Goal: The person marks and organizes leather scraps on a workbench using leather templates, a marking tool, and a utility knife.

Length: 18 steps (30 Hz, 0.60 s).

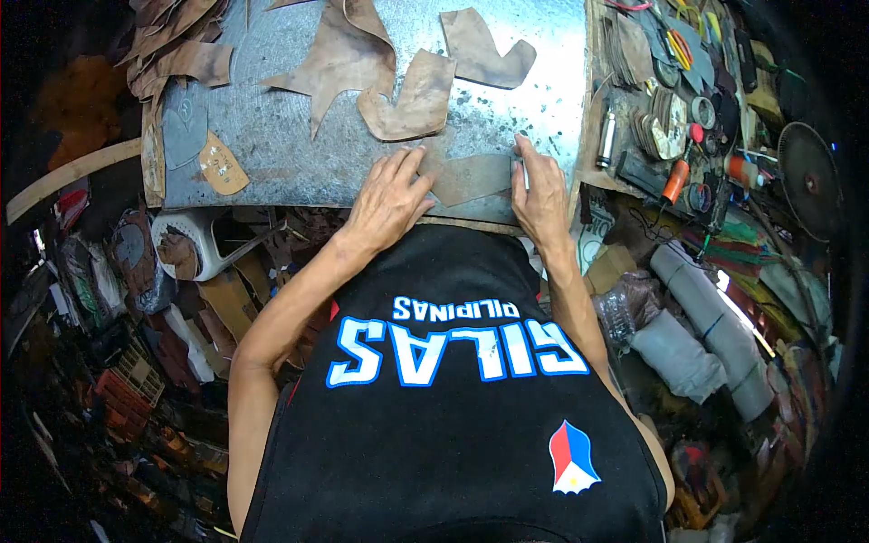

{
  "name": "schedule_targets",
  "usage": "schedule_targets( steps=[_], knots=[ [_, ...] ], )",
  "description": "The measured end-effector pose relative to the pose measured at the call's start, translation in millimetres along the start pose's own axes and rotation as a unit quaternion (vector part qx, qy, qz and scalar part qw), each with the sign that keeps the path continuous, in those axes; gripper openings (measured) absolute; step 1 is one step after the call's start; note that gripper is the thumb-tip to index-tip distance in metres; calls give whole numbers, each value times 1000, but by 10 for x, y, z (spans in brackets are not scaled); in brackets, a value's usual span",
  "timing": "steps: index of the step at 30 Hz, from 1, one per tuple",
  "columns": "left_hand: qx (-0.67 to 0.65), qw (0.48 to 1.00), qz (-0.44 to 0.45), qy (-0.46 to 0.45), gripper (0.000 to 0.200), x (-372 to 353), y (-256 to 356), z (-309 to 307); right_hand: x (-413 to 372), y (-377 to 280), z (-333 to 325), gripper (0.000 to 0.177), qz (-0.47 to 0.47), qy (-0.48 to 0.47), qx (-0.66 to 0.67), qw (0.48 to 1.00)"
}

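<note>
A brown leather piece [472, 179] lies on the metal-topped table near its front edge, between my hands. My left hand [391, 195] rests at its left end, fingers spread and curved down onto the surface. At the right end is my right hand [541, 195], closed with a small pale thing between thumb and fingers, too hidden to name. Just beyond my hands lies a curved cut leather piece [416, 98]. A similar cut piece [489, 50] is farther back, and a large irregular leather scrap [348, 59] touches the nearer one.
A tan pattern piece [222, 166] and a grey pattern piece [186, 134] lie at the table's left. Leather scraps [186, 59] pile up behind them. On the right, a shelf holds an orange-handled tool [675, 181], tape rolls and stacked templates; a fan [808, 181] stands beyond.
</note>
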State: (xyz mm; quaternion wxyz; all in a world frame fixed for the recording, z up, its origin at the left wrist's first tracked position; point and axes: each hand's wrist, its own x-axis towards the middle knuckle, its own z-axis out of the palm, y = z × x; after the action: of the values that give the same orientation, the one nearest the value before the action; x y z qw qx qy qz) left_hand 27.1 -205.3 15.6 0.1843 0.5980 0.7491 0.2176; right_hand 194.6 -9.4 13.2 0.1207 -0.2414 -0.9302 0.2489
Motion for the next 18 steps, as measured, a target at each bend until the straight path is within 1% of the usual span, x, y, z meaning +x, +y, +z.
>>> schedule_targets(
  steps=[2,3,6,8,9,11,12,14,15,16,18],
  knots=[
    [27,999,-12,10,36,-55,29,69,-26,-50,17,42,30,6,1,1000],
    [28,999,-13,10,36,-66,32,104,-36,-61,26,42,30,6,2,1000],
    [6,999,-21,24,35,-81,59,178,-60,-74,32,42,41,7,23,999],
    [-1,999,-19,30,31,-71,84,187,-38,-76,0,40,70,19,46,996],
    [1,999,-21,32,31,-55,96,176,-15,-65,-17,40,67,19,47,996],
    [-21,998,20,51,27,-24,89,135,60,-46,-36,34,86,64,73,992],
    [-18,998,18,52,27,1,63,93,120,-63,-25,34,83,63,76,992],
    [-27,995,-21,94,23,135,-13,-15,272,-96,-1,25,3,97,69,993],
    [-13,992,-28,121,21,256,-51,-84,346,-130,20,19,-3,89,94,992],
    [-12,992,-28,122,21,370,-139,-88,423,-132,57,19,-5,89,95,991],
    [-24,990,-43,136,23,566,-320,-91,573,-126,129,17,-63,76,100,990]
  ],
)
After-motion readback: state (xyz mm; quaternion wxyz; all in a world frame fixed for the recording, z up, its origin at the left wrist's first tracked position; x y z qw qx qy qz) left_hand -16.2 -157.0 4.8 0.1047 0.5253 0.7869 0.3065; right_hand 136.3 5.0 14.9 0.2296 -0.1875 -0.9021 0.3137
